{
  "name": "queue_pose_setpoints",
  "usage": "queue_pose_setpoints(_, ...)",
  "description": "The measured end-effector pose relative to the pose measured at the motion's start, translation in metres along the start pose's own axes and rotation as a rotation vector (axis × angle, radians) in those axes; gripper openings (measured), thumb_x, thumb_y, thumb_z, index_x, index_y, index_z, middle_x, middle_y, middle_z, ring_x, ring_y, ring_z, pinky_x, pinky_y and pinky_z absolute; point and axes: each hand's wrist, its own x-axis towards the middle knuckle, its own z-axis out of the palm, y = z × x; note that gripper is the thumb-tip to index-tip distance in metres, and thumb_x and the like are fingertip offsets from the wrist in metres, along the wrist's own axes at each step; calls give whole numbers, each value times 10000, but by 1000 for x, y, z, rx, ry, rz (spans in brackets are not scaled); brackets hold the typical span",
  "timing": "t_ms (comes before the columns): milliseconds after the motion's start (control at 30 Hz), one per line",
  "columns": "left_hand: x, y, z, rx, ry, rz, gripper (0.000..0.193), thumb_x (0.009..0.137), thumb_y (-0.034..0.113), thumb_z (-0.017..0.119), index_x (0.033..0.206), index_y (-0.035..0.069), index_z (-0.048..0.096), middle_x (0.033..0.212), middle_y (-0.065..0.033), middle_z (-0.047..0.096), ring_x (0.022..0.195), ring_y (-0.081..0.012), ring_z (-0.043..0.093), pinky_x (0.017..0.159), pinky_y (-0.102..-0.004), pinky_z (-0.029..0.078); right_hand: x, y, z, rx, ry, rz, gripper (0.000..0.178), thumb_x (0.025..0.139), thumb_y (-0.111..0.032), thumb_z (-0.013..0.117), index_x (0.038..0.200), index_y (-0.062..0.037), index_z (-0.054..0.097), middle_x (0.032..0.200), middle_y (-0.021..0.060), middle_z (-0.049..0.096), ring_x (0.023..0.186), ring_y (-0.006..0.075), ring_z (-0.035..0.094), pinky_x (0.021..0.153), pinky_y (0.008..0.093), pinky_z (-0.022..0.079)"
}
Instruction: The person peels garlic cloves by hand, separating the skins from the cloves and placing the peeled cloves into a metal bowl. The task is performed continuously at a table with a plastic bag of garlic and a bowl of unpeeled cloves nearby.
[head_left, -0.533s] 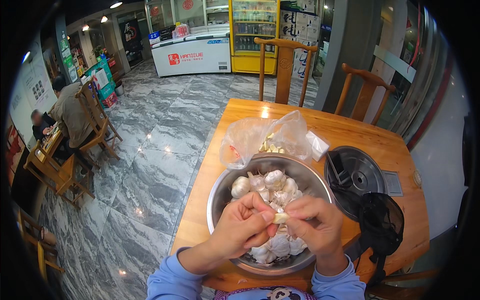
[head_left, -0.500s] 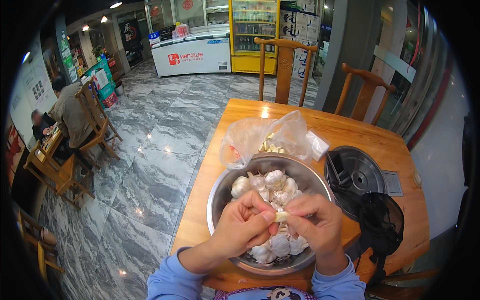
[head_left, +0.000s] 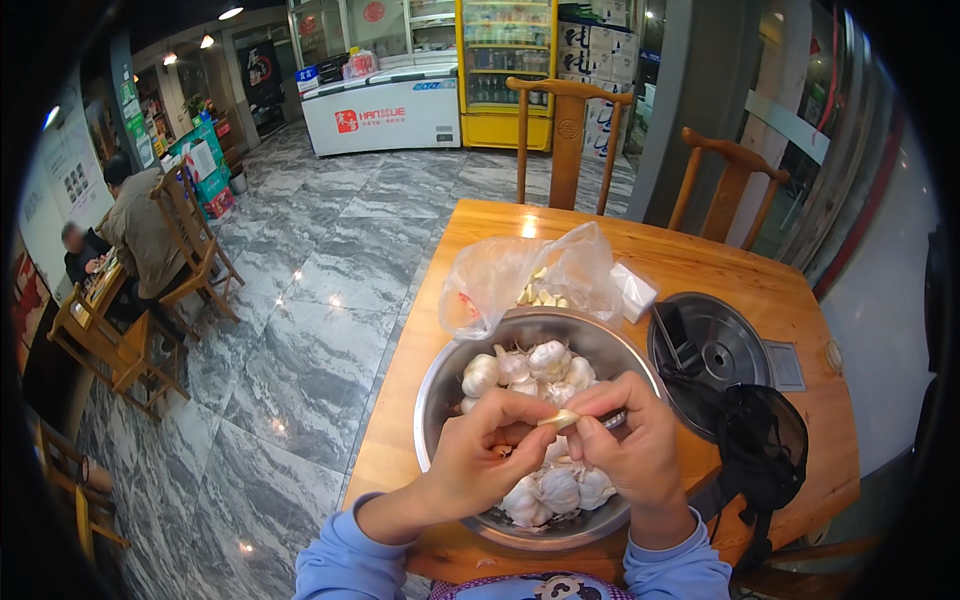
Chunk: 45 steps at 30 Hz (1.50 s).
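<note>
My left hand (head_left: 478,452) pinches a pale garlic clove (head_left: 561,419) between thumb and forefinger, above a wide steel bowl (head_left: 436,400). At the clove's other end are the closed fingertips of my right hand (head_left: 640,440). A small dark, shiny piece (head_left: 615,419) shows between the right fingers; its kind is hard to make out. Whole garlic bulbs (head_left: 549,362) fill much of the bowl, and my hands hide some of them. Behind the bowl, peeled cloves (head_left: 541,298) lie in a clear plastic bag (head_left: 490,275).
Right of the bowl are a white tissue pack (head_left: 634,290), a round dark cooker plate (head_left: 718,350) set in the wooden table (head_left: 400,440), a phone-like dark slab (head_left: 678,335) and a black mesh thing (head_left: 765,440). Chairs (head_left: 568,140) stand beyond; two people sit at the far left.
My hands have risen slightly, and the clove has tilted between the fingertips. The dark shiny piece in my right hand now shows. Bowl and bag stay put.
</note>
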Motion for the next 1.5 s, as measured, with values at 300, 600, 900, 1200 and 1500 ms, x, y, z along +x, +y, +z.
queue_pose_setpoints(300, 2, -10, -1, -303, -122, 71, 169, 925, -5, 477, 1083, 10, 416, 888, -132, 594, 540, -71, 496, 454, -202, 385, 3, 1, -7, 82, -34, 27, 139, 790, 87, 511, 852, -19, 446, 829, 148, 576, 640, 109, 530, 570, 226, 460)
queue_pose_setpoints(600, 14, -1, -12, -928, -82, -449, 218, 957, 169, 453, 1164, 102, 433, 786, -100, 555, 387, -67, 346, 379, -186, 245, 9, -3, -14, -362, 67, -31, 137, 791, 58, 573, 892, -10, 509, 818, 64, 576, 688, 73, 544, 587, 183, 440)
queue_pose_setpoints(900, 16, -4, -13, -977, -212, -639, 217, 971, 187, 427, 1149, 67, 453, 726, -86, 549, 360, -62, 326, 359, -181, 235, 13, -8, -18, -415, -163, -147, 166, 824, -27, 643, 989, -4, 641, 919, 94, 654, 770, 110, 601, 664, 235, 475)
queue_pose_setpoints(1200, 11, -3, -2, -586, -83, -421, 151, 974, 181, 434, 1073, 73, 470, 700, -103, 578, 366, -61, 320, 355, -185, 223, 11, -5, -19, -94, -85, 149, 140, 838, -83, 666, 923, 24, 633, 856, 54, 634, 784, 83, 568, 687, 204, 447)
queue_pose_setpoints(1500, 17, -9, -15, -878, 69, -555, 140, 964, 197, 431, 974, 68, 487, 561, -41, 458, 380, -68, 258, 370, -216, 187, -15, -26, -12, -504, 328, -1042, 163, 834, -91, 601, 976, -44, 535, 735, 54, 516, 631, 127, 439, 547, 253, 367)
